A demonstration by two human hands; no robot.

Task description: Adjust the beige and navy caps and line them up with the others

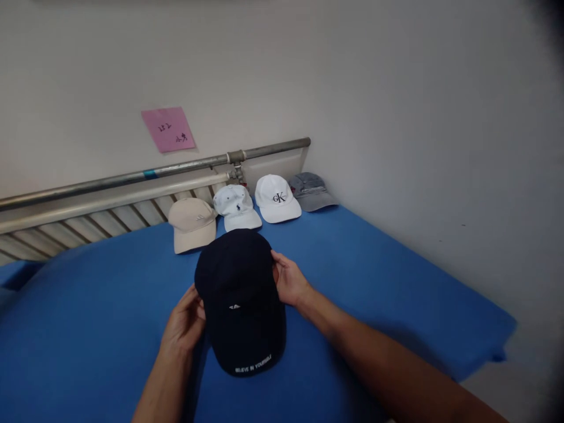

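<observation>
A dark navy baseball cap is held up over the blue-covered table, its brim toward me with white lettering along the edge. My left hand grips the cap's left side, and my right hand grips its right side; some fingertips are hidden behind the cap. Beyond it, more caps stand in a row: a beige cap, a pale cap with a small dark emblem, a white cap with black letters and a faded grey cap.
Behind the caps runs a metal pipe above a white radiator. A pink note with handwriting is stuck to the wall. The grey-white wall borders the table on the right.
</observation>
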